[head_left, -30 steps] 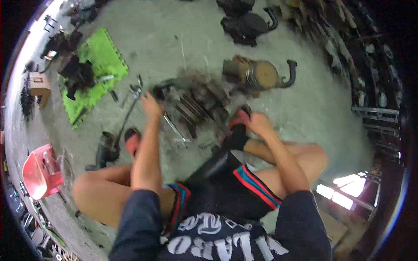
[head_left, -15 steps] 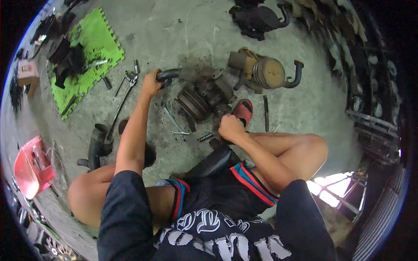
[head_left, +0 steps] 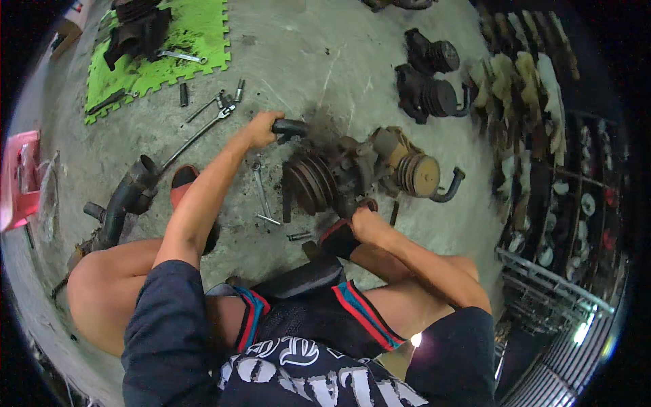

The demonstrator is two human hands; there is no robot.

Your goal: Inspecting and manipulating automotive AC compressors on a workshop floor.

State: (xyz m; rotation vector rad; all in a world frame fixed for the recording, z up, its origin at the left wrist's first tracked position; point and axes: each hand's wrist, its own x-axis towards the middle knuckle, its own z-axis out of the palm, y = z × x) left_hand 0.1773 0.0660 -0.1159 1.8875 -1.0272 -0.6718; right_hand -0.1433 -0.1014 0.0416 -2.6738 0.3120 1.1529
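On the concrete floor before me, a dark, greasy water pump with a grooved pulley (head_left: 309, 184) lies between my hands. My left hand (head_left: 261, 130) is closed around the end of its black pipe (head_left: 293, 127). Low on the pump's right side, my right hand (head_left: 367, 227) is curled shut against a part that its fingers hide. Just beyond, partly covered by the dark pump, lies a tan pump (head_left: 419, 173) with a bent black pipe. A wrench (head_left: 260, 190) and a small metal bar (head_left: 268, 219) lie left of the dark pulley, and a socket (head_left: 299, 236) lies nearer me.
A long-handled ratchet (head_left: 200, 139) and sockets lie at left, near a curved black pipe fitting (head_left: 121, 203). Farther off, a green foam mat (head_left: 196, 30) carries greasy parts. More dark pumps (head_left: 427, 91) sit at far right, beside racks of hanging parts (head_left: 529, 102). A pink container (head_left: 24, 178) stands far left.
My view has turned, showing more of the racks on the right. The dark pump has shifted right and turned, now overlapping the tan pump in view. Both hands keep their places on it.
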